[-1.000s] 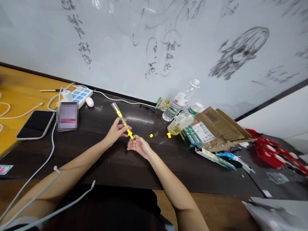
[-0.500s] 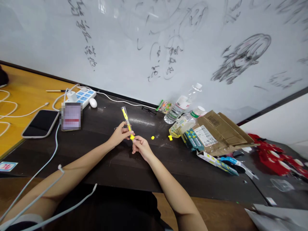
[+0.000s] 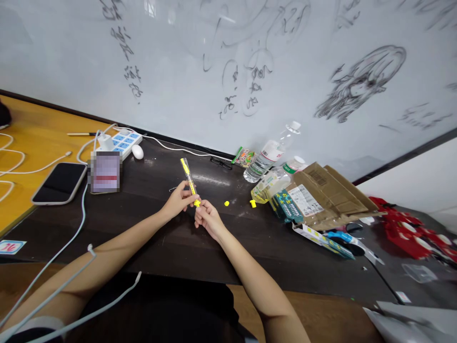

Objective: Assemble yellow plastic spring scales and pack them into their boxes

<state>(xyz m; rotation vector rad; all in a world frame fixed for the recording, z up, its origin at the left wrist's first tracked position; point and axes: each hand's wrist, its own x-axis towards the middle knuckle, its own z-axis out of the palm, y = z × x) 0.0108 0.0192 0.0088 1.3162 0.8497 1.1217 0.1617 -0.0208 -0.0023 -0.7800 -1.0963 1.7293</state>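
Observation:
A slim clear tube (image 3: 187, 174) with yellow parts inside leans up and away to the left above the dark desk. My left hand (image 3: 175, 200) is closed around its lower half, thumb across the front. At its near end is a yellow end piece (image 3: 196, 203), which the fingers of my right hand (image 3: 210, 219) pinch. Exactly how the end piece sits on the tube is partly hidden by my fingers. To the right of my hands lie two small yellow pieces, a round one (image 3: 226, 203) and a cap-like one (image 3: 253, 204).
Bottles (image 3: 262, 162), an open cardboard box (image 3: 326, 195) and scissors-like blue-and-white item (image 3: 357, 245) crowd the right. At left are a phone (image 3: 60, 183), a power strip (image 3: 126, 143) and a white mouse (image 3: 137, 152). Glasses (image 3: 221, 163) lie near the whiteboard (image 3: 171, 85). White cables cross my left arm.
Both hands stay at the tube with nearly the same grip. My right hand has shifted very slightly left and up; the view has tilted a little.

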